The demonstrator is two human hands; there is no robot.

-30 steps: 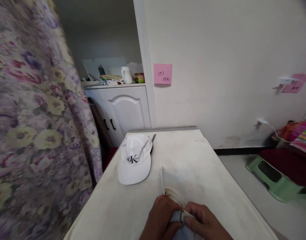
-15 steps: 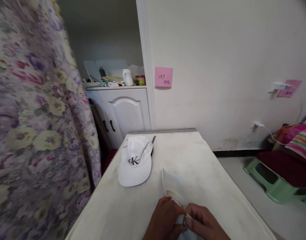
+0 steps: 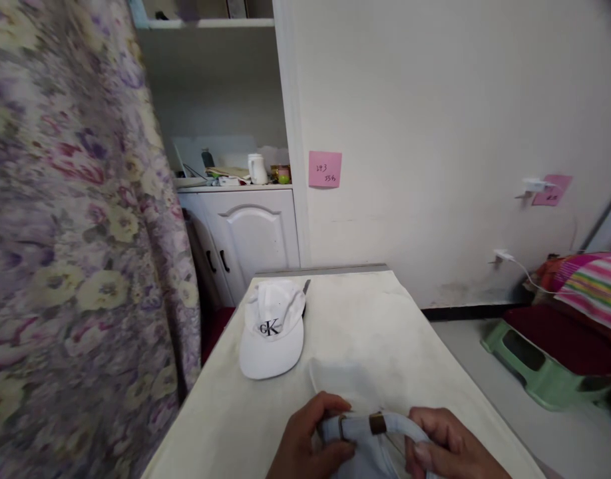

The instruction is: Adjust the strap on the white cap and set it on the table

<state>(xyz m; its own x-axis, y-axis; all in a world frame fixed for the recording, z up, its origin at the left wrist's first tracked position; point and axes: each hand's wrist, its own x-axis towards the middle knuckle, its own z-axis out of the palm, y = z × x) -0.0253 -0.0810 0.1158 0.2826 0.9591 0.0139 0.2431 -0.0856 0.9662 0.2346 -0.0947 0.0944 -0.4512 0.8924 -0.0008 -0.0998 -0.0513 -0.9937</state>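
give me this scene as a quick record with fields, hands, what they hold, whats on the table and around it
left hand: grips the strap side of a light blue cap
right hand: grips the same cap's other side
strap: arched between the hands, with a brass buckle
table: white cloth cover
also on table: white cap with black letters, far left
surroundings: floral curtain, pink note, green stool

I see my left hand [image 3: 305,442] and right hand [image 3: 448,449] have drawn apart since a second ago, stretching the pale cap's strap [image 3: 370,426] between them; its brown buckle [image 3: 377,423] now shows, facing up.
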